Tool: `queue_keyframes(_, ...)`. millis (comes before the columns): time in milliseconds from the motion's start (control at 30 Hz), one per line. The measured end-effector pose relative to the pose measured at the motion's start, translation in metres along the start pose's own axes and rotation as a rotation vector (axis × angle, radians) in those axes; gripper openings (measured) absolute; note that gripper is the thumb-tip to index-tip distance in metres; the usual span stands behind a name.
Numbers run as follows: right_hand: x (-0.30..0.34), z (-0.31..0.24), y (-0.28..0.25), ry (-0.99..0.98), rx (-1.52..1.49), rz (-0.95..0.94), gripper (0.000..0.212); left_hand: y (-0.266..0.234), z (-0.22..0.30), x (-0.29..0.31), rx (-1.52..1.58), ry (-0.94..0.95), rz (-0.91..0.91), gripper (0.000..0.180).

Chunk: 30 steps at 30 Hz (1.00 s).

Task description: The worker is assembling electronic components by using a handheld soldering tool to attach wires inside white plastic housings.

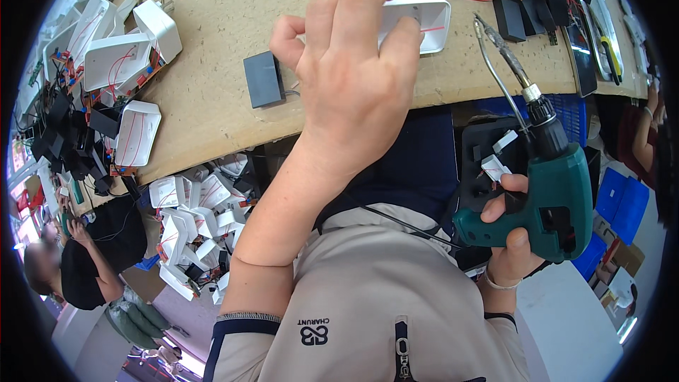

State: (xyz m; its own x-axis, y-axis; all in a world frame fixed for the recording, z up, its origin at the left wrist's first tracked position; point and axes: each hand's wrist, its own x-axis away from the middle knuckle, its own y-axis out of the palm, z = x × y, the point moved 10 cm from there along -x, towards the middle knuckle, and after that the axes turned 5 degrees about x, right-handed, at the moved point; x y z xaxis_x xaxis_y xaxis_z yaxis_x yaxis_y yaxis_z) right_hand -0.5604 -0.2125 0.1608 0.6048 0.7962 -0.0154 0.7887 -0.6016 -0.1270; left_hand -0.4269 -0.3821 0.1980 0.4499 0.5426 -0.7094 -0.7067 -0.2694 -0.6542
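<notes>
Deep green on the soldering gun [562,187], black at its collar [548,124], and here's white gleaming on the case [436,13], with a red wire [431,29]! Dark grey for the small box [262,79], speckled tan across the tabletop [219,21], beige on the shirt [375,283], navy at its cuff [246,322].

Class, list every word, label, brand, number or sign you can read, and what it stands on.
Shirt: dark emblem with a printed word, wording withheld.
Dark strip on the shirt: pale lettering, wording withheld.
Green soldering tool, white shell: nothing readable.
</notes>
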Motion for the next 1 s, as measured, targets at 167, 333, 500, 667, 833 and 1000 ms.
queue_keyframes(167, -0.001, 0.0, -0.003, -0.052, -0.013, -0.011, 0.069, -0.003, 0.006, 0.008, 0.059, 0.08, 0.068, 0.012)
queue_keyframes(333, -0.002, -0.001, -0.001, -0.037, -0.025, -0.021, 0.069, -0.002, 0.004, 0.007, 0.096, 0.048, 0.028, 0.018)
queue_keyframes(500, -0.002, -0.001, -0.001, -0.047, -0.034, -0.026, 0.069, -0.001, 0.003, 0.006, 0.094, 0.045, 0.035, 0.015)
queue_keyframes(667, 0.0, 0.001, -0.002, -0.036, -0.04, -0.011, 0.069, 0.001, 0.002, 0.007, 0.104, 0.059, 0.044, 0.013)
queue_keyframes(833, 0.003, 0.003, -0.002, -0.014, -0.058, -0.02, 0.07, -0.004, 0.001, 0.006, 0.033, 0.01, 0.124, 0.013)
queue_keyframes(1000, 0.002, 0.009, 0.007, 0.085, -0.049, -0.038, 0.067, -0.002, -0.004, -0.001, -0.007, -0.035, 0.112, 0.008)
